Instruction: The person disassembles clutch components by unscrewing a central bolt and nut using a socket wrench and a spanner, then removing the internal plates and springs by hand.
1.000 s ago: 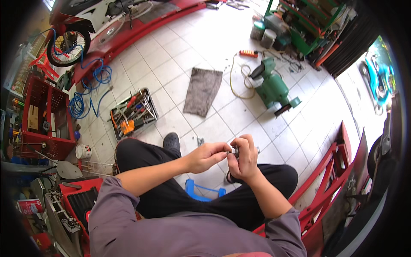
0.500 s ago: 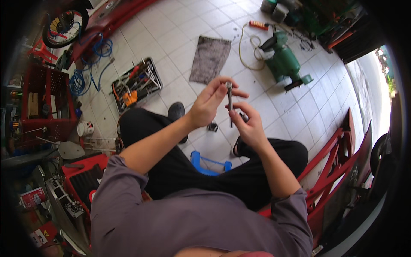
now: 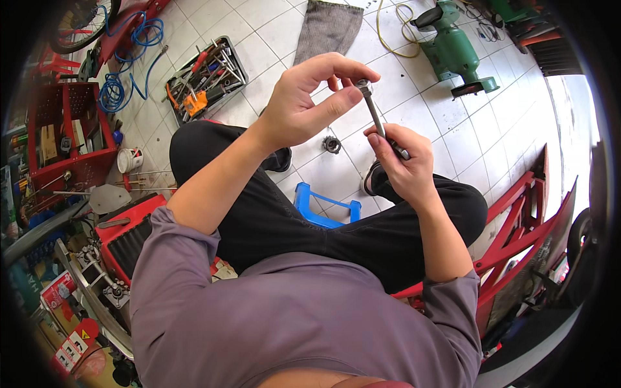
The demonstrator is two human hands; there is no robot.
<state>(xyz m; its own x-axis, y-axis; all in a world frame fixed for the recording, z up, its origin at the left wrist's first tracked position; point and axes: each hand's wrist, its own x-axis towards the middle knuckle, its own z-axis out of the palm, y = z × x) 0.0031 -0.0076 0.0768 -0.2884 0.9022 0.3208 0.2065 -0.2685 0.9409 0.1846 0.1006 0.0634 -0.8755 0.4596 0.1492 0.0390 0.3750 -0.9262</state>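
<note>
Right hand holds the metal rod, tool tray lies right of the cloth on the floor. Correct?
Not quite: in the head view the tool tray lies left of the cloth on the floor, not right. The right hand does hold the metal rod.

grey cloth [image 3: 328, 29] | blue hose [image 3: 112, 97] | green machine [image 3: 457, 55] | wheel [image 3: 87, 45], seemingly spoked, at dim edge
</note>
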